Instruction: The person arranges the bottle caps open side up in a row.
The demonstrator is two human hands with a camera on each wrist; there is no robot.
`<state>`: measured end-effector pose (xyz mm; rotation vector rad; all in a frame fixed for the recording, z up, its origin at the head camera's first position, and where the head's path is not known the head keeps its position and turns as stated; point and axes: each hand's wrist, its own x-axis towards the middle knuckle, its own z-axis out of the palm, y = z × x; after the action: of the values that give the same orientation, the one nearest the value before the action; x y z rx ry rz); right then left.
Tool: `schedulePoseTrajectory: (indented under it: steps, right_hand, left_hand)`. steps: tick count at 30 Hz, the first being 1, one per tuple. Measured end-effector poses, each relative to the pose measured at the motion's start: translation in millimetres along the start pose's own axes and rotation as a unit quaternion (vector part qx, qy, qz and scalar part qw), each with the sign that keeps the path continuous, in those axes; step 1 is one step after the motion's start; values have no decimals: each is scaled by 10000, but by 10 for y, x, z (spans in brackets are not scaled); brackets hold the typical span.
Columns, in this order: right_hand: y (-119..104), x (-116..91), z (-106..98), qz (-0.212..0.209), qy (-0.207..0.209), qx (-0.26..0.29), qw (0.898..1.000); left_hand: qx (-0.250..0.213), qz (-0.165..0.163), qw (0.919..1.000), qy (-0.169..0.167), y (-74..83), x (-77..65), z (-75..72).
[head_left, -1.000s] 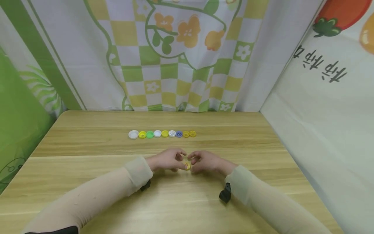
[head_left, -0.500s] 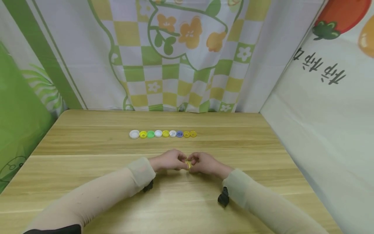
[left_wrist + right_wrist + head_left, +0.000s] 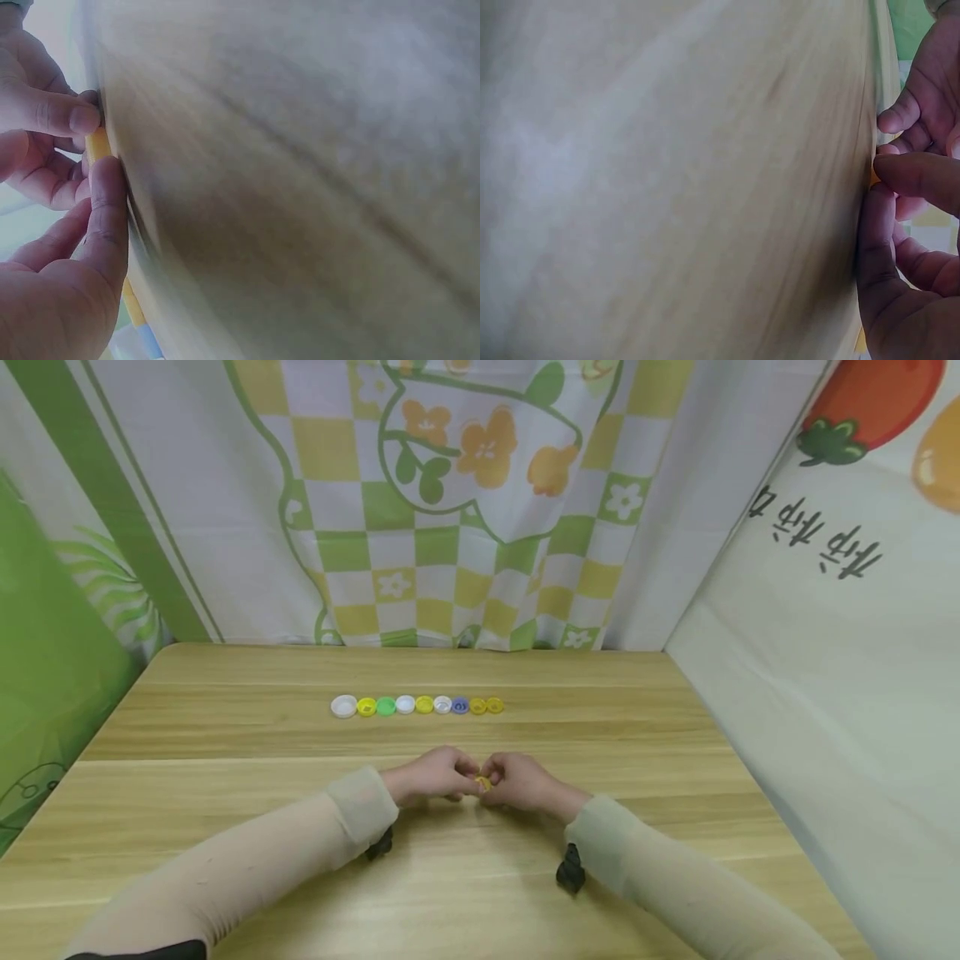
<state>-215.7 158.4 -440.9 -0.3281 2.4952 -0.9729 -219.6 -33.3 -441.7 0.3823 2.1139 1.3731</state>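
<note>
A small yellow bottle cap [image 3: 483, 784] is at the middle of the table, between both hands and partly covered by fingers. My left hand [image 3: 431, 774] pinches its left side; in the left wrist view the thumb lies along the yellow cap [image 3: 98, 145]. From the other side my right hand [image 3: 528, 783] holds the same cap with bent fingers and thumb. Only an orange-yellow sliver of the cap [image 3: 875, 177] shows in the right wrist view. Both hands stay low, close to the wooden tabletop [image 3: 480, 877].
Behind the hands, several bottle caps lie in a straight touching row: a larger white cap [image 3: 344, 707] at the left end, a green cap [image 3: 386, 706], a blue-purple cap [image 3: 460, 705] and an orange-yellow cap [image 3: 495, 705] at the right end. A patterned curtain [image 3: 435, 543] hangs behind the table.
My right hand has moved slightly left and its fingers have drawn in on the yellow cap, so the two hands are now closer together. The row of caps is unchanged.
</note>
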Motion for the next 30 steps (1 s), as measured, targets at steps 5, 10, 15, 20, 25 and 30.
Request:
schedulePoseTrajectory:
  steps: [5, 10, 15, 20, 25, 30]
  right_hand:
    - [2, 1, -10, 45, 0, 75, 10000]
    - [11, 7, -49, -146, -4, 218, 9997]
    - [43, 33, -115, -251, -88, 628, 9977]
    - [79, 73, -156, -50, -258, 1764, 9840]
    - [78, 101, -173, 120, -151, 2941, 9556]
    - [62, 120, -216, 194, 72, 3560, 9342]
  left_hand:
    - [-92, -42, 9999, 134, 25, -13, 19]
    - [-127, 20, 9995, 275, 37, -11, 20]
    - [-223, 140, 9980, 577, 7, 14, -6]
    - [-302, 304, 9955, 846, -12, 45, -48]
    - [-413, 490, 9908, 1193, 20, 91, -81]
    - [-1147, 562, 9822, 1378, 63, 198, -98]
